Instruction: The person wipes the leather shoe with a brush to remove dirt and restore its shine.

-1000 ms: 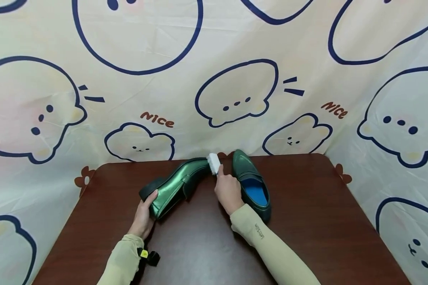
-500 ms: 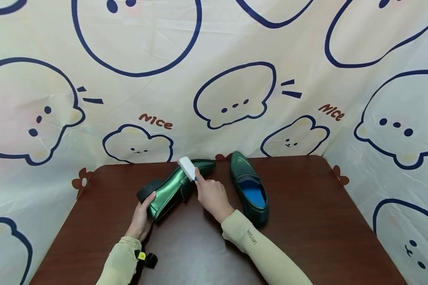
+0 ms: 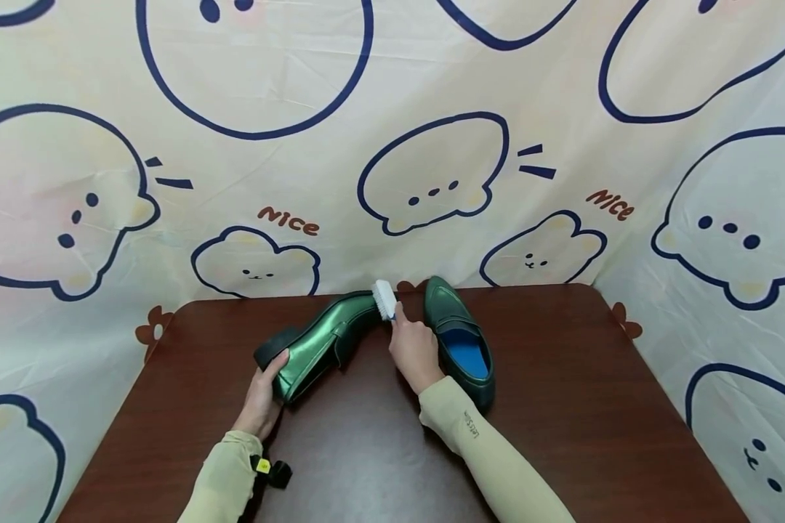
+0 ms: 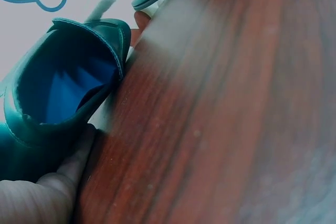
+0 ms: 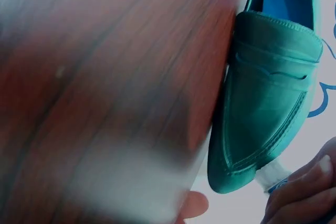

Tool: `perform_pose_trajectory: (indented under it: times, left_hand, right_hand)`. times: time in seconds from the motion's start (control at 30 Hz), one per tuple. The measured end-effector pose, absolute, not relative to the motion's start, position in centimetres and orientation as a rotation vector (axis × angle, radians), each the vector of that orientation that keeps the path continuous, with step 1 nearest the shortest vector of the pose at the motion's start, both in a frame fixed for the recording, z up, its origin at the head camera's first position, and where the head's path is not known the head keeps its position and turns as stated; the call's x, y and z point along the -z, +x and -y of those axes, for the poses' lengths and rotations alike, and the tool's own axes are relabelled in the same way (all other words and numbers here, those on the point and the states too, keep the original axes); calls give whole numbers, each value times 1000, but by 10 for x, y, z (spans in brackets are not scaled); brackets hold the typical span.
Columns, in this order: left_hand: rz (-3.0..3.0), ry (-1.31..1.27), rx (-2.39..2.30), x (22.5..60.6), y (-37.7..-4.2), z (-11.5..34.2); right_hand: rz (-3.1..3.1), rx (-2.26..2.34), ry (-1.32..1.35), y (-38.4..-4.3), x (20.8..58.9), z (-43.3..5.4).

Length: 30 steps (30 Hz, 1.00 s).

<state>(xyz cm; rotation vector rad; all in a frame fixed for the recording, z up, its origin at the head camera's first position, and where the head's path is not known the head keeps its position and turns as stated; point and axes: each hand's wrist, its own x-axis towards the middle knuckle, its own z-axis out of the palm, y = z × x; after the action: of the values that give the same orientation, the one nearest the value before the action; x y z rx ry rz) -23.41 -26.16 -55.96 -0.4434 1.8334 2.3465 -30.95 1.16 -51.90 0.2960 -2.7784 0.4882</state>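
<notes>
A shiny green loafer (image 3: pixel 320 341) lies tilted on its side in the head view, toe pointing to the back right. My left hand (image 3: pixel 262 396) grips it by the heel, thumb on the outside near the black sole. In the left wrist view the shoe's blue insole (image 4: pixel 68 95) shows. My right hand (image 3: pixel 415 352) holds a white-bristled brush (image 3: pixel 384 299), index finger stretched along it. The bristles are right at the loafer's toe. In the right wrist view the brush (image 5: pixel 273 174) shows beside the toe, its handle mostly hidden in my fingers.
A second green loafer (image 3: pixel 458 338) with a blue insole stands upright just right of my right hand. Both shoes are near the far edge of the brown wooden table (image 3: pixel 562 407). A cloth printed with cartoon bears (image 3: pixel 333 174) hangs behind it.
The brush in my right hand has gone from the toe back to the middle of the loafer's side, then forward to the toe again. My left hand keeps its grip on the heel.
</notes>
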Motion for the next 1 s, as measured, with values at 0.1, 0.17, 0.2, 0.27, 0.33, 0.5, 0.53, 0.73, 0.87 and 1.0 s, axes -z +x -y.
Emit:
perform_pose_trajectory:
  times: [0.1,0.17,0.2,0.27,0.33,0.5,0.53,0.73,0.87,1.0]
  left_hand:
    - [-1840,-437,-2339,560,-234,262]
    - [-1838,-434,-2340,560,-234,262]
    - [-1838,-433,-2340,560,-234,263]
    - [-1835,-431,-2341,560,-234,263]
    - [-1830,-431,-2344,560,-234,264]
    - [-1833,-431,-2345,561,-234,263]
    - [-1831,-435,-2347,561,-234,263]
    - [-1805,-451,-2365,562,-234,262]
    - [-1831,-434,-2349,561,-233,263]
    - [-1829,-438,-2354,561,-234,263]
  right_hand:
    - [2796,-465,259,-311,518,-15]
    - [2791,-468,251,-312,518,-15]
    - [2790,-477,256,-312,517,-15]
    - [2779,-526,285,-311,514,-14]
    - [2770,-580,337,-308,511,-10]
    - [2746,-632,523,-300,501,2]
    - [2746,-621,554,-299,500,4]
    - [2745,-500,606,-297,502,6]
    - [2720,-457,553,-300,505,1]
    - [2724,-446,475,-304,510,-4]
